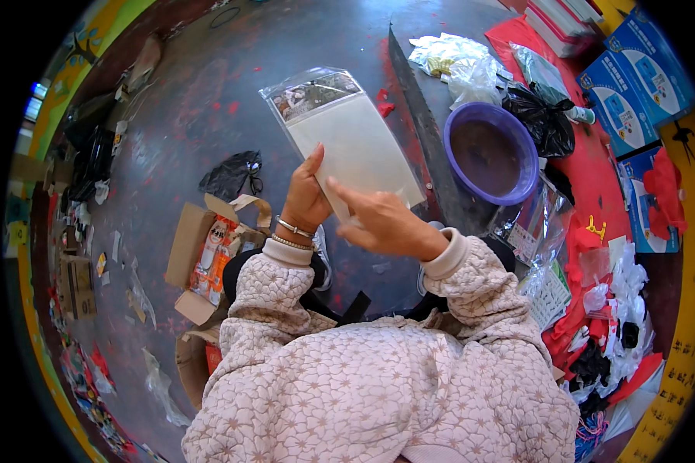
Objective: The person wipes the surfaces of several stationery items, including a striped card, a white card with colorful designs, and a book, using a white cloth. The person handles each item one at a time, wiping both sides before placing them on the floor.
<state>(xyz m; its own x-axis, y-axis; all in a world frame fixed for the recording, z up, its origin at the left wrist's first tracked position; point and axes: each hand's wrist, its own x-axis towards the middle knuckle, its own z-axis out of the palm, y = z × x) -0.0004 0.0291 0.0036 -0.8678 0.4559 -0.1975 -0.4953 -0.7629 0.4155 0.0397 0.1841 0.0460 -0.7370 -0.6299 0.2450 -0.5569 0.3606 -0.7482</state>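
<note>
In front of me, a flat rectangular packet (353, 147) in a clear plastic sleeve is tilted up and to the left. Most of its face is plain cream, with a dark picture strip along the far end. My left hand (307, 193) grips its left edge, thumb on top and fingers underneath. Over the near end lies my right hand (382, 220), its index finger stretched out across the cream surface. The other right fingers are curled, and I cannot tell whether they pinch the sleeve.
A purple basin (490, 153) of brown water stands to the right beside a dark board edge (417, 100). An opened cardboard box (189, 247) with red packets and a black bag (232, 174) lie left. Plastic bags (459, 65) and blue boxes (633, 100) crowd the right.
</note>
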